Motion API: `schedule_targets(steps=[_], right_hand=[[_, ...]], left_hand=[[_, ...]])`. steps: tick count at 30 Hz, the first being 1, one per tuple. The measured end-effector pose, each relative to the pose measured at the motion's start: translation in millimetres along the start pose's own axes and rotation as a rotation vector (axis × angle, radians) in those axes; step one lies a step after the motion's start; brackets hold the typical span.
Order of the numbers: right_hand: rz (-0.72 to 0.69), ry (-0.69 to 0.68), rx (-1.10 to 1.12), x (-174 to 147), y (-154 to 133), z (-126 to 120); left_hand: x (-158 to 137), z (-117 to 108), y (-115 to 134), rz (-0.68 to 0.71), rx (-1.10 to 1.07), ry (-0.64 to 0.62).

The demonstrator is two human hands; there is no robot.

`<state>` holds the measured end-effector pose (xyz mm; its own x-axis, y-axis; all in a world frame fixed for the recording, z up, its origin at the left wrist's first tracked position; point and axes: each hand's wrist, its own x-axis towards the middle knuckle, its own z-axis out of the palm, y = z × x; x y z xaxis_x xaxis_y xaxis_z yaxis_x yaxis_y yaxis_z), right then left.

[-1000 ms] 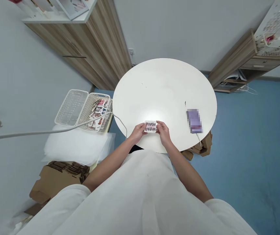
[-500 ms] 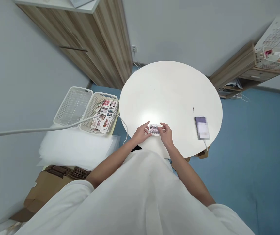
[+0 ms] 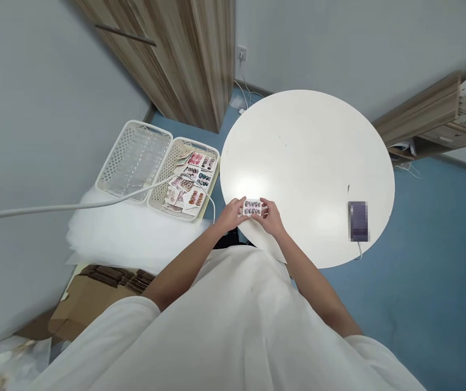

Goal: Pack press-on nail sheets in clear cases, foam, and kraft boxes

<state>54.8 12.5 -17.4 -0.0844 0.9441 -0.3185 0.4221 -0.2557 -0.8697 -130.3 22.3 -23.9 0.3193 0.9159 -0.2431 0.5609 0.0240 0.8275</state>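
Observation:
Between my two hands is a small card of press-on nails [image 3: 252, 207], with two rows of dark, shiny nails on a pale backing. My left hand [image 3: 231, 215] grips its left edge, fingers closed on it. At the right edge my right hand [image 3: 270, 216] pinches the card between thumb and fingers. The card is near the front left edge of the round white table [image 3: 306, 141]. Whether a clear case surrounds the nails is too small to tell.
To the left, one white basket [image 3: 157, 187] holds several nail cards; another basket [image 3: 105, 168] holds clear plastic cases. A white cable [image 3: 74, 206] crosses over them. White sheets [image 3: 135, 239] and a cardboard box [image 3: 82, 304] lie nearer. A pixelated phone-like object [image 3: 358, 221] rests at the table's right.
The view has swung left, so the table and baskets sit further right. My right hand's fingers have moved from over the nails to the card's right edge.

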Motion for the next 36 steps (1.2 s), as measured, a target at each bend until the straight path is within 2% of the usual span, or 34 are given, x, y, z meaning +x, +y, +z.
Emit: schedule_targets(steps=[5,10,14,18,20,23,30,36], right_hand=[[0.023,-0.065,-0.229,9.0,11.0,22.8],[0.067,-0.045,-0.445,20.0,13.7,33.2],[0.04,-0.021,-0.464,19.4,14.0,34.5],[-0.095,0.003,-0.432,2.2,20.7,32.3],[-0.167,-0.003,-0.49,-8.8,25.0,31.6],[-0.201,-0.052,-0.596,-18.5,27.9,33.5],[-0.223,-0.091,-0.642,2.7,16.6,47.8],[-0.233,-0.098,-0.792,20.7,4.2,54.2]], left_hand=[[9.7,-5.0,-20.0,-0.025,0.147,-0.061],[17.8,3.1,-19.8,-0.083,0.287,-0.066],[8.9,6.7,-18.5,-0.07,0.334,-0.021],[-12.5,6.2,-21.9,0.027,0.345,0.006],[-21.7,7.0,-23.5,0.083,0.343,-0.013],[-27.7,8.8,-23.9,0.102,0.327,-0.038],[-12.5,-2.0,-22.8,0.057,0.407,0.003],[-0.1,-14.5,-24.5,0.005,0.581,0.016]])
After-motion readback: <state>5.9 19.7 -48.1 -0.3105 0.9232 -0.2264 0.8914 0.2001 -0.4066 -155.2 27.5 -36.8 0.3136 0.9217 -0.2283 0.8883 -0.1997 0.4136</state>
